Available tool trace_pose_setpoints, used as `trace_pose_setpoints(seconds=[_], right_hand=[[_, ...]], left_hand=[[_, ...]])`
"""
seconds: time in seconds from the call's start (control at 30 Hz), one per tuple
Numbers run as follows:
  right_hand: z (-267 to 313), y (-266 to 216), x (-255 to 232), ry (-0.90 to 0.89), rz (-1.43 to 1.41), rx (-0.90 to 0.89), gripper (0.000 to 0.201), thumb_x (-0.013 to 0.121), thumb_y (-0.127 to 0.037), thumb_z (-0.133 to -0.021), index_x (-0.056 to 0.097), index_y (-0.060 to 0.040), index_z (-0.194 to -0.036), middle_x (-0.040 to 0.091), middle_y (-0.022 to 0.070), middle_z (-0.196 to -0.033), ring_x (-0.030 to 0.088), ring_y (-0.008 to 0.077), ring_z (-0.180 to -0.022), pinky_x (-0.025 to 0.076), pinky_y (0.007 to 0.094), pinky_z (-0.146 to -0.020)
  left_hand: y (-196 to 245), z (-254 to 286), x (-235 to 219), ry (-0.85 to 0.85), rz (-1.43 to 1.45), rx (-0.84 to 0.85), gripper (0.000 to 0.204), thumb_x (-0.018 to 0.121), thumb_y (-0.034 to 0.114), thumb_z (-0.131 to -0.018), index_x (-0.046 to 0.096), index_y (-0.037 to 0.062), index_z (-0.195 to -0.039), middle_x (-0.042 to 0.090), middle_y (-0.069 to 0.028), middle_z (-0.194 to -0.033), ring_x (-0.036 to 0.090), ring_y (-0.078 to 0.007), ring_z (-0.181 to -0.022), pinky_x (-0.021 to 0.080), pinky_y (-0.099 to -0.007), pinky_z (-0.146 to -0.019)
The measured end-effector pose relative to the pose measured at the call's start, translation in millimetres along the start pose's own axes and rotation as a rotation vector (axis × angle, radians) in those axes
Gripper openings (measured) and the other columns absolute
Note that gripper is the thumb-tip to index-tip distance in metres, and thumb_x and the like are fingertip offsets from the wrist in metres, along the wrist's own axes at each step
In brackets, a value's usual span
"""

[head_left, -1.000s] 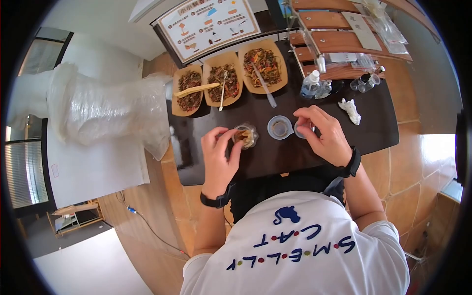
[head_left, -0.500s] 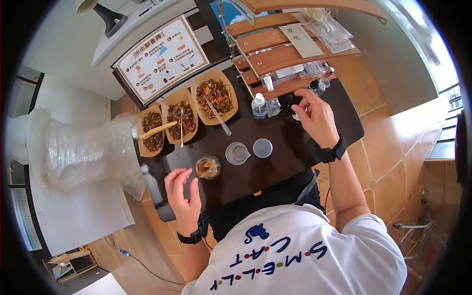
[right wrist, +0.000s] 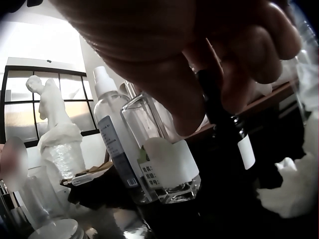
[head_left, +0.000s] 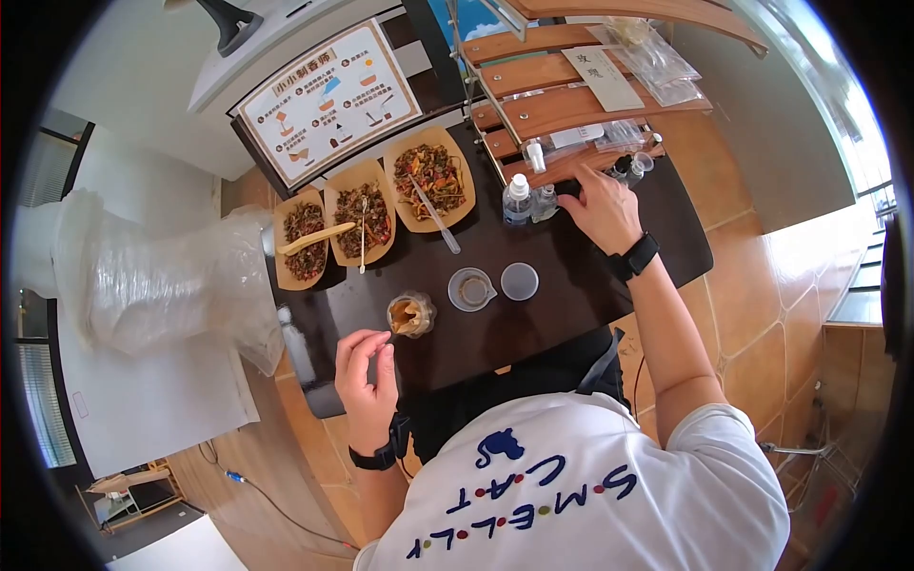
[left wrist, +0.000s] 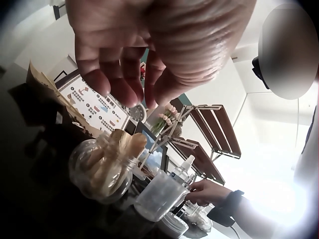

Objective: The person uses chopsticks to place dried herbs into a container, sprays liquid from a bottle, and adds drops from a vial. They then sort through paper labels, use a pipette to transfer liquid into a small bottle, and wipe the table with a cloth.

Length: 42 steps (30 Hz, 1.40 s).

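Head: right hand is out at the far right part of the table, just beside the spray bottle. Its fingertips are hidden from above. Left hand is at the near left, fingers bent and relaxed, just beside the jar of tan flat pieces. Cup and a second small cup sit between the hands, neither touched. Three paper trays of dried bits are further back. Only this view shows what's in the trays.

Left wrist: left hand's fingers hang loosely bent, nothing between them. Jar stands upright below, apart from the hand. Side-on you can see the pieces stick out past its rim; pink flowers behind, which I can't find in the other views.

Right wrist: this one gives the target. Dark bottle is under the right hand, its top between thumb and fingers. Can't tell if they're pinching it or just around it. Labelled glass bottle is just beside the thumb, crumpled tissue on the other side.

My read: step in hand is fetching the dark bottle. Next move calls for a secure pinch, then a straight lift, without knocking the glass bottle.
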State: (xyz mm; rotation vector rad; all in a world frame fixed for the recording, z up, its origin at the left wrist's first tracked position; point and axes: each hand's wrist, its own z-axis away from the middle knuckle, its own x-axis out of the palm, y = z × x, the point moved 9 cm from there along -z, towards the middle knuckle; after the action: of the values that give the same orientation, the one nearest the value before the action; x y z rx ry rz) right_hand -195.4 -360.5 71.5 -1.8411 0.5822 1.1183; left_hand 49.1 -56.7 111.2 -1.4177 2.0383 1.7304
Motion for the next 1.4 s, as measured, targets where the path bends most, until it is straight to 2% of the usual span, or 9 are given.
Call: trace_pose_setpoints(seconds=[0.1,0.47,0.53,0.63,0.77,0.9,1.03,1.23,1.4], right_hand=[[0,6,8,-0.066,0.035,0.038,0.033,0.074,-0.025,-0.086,0.062,-0.0058,-0.109,0.07,0.0173,-0.089,0.068,0.0389,-0.086,0.054,0.0471,-0.071],[16,-4,-40,0.114,-0.098,0.028,0.022,0.074,-0.019,-0.086,0.065,-0.0062,-0.102,0.07,0.0153,-0.09,0.067,0.0368,-0.08,0.053,0.0442,-0.068],[24,-11,-57,0.151,-0.076,0.019,0.023,0.075,-0.015,-0.085,0.067,-0.0055,-0.104,0.069,0.0145,-0.088,0.066,0.0316,-0.072,0.052,0.0387,-0.065],[36,-26,-81,0.169,-0.383,0.053,0.021,0.073,-0.01,-0.088,0.068,-0.004,-0.108,0.066,0.012,-0.083,0.061,0.0217,-0.066,0.049,0.0306,-0.063],[50,-71,-59,-0.085,-0.789,0.002,0.022,0.066,-0.001,-0.093,0.067,-0.0008,-0.115,0.066,0.0081,-0.091,0.055,0.0079,-0.074,0.046,0.0231,-0.066],[60,-128,-30,-0.302,-0.646,-0.28,0.021,0.065,-0.001,-0.092,0.066,-0.0003,-0.112,0.064,0.0139,-0.089,0.06,0.031,-0.074,0.05,0.0341,-0.068],[68,-144,-10,-0.297,-0.652,-0.361,0.02,0.067,-0.004,-0.091,0.065,-0.0017,-0.111,0.063,0.0142,-0.086,0.062,0.029,-0.07,0.049,0.0341,-0.064],[68,-135,13,-0.326,-0.66,-0.241,0.019,0.072,-0.009,-0.089,0.059,-0.0044,-0.102,0.06,0.0092,-0.071,0.059,0.0243,-0.059,0.046,0.0331,-0.057],[67,-132,7,-0.198,-0.633,-0.318,0.016,0.073,-0.007,-0.087,0.059,-0.0029,-0.092,0.061,0.013,-0.071,0.059,0.0315,-0.061,0.046,0.0367,-0.057]], left_hand=[[1,-1,2,-0.007,0.013,0.004,0.011,0.065,0.001,-0.094,0.068,-0.0012,-0.105,0.064,-0.0108,-0.107,0.061,-0.0201,-0.091,0.051,-0.0288,-0.08],[1,-1,7,0.002,0.015,0.008,0.009,0.068,0.002,-0.093,0.07,0.001,-0.102,0.066,-0.0117,-0.102,0.065,-0.0241,-0.088,0.053,-0.032,-0.077],[0,1,4,0.011,0.009,0.012,0.009,0.068,0.002,-0.093,0.07,0.001,-0.102,0.066,-0.0117,-0.102,0.065,-0.0239,-0.088,0.053,-0.0318,-0.077],[-8,6,-2,0.024,-0.007,-0.057,0.01,0.068,0.001,-0.093,0.07,0.001,-0.102,0.066,-0.0114,-0.102,0.065,-0.0233,-0.088,0.053,-0.0309,-0.077],[-15,13,-6,0.045,-0.012,-0.048,0.01,0.067,0.0,-0.093,0.07,0.0004,-0.102,0.066,-0.0116,-0.101,0.065,-0.0231,-0.087,0.053,-0.0302,-0.077],[-17,18,-8,0.067,0.022,-0.062,0.009,0.067,0.0,-0.093,0.07,0.0002,-0.101,0.066,-0.0114,-0.101,0.064,-0.0225,-0.085,0.053,-0.0299,-0.075],[-21,23,-14,0.088,0.015,-0.049,0.008,0.067,0.0,-0.093,0.07,0.0001,-0.101,0.066,-0.0112,-0.1,0.064,-0.0219,-0.084,0.052,-0.0297,-0.074],[-29,28,-21,0.095,0.013,-0.071,0.008,0.067,0.0,-0.094,0.07,0.0003,-0.1,0.066,-0.0108,-0.099,0.064,-0.0219,-0.083,0.052,-0.0295,-0.073],[-27,25,-17,0.093,0.005,-0.041,0.007,0.067,0.0,-0.094,0.07,0.0003,-0.1,0.066,-0.0106,-0.099,0.063,-0.0217,-0.083,0.052,-0.0295,-0.072]])
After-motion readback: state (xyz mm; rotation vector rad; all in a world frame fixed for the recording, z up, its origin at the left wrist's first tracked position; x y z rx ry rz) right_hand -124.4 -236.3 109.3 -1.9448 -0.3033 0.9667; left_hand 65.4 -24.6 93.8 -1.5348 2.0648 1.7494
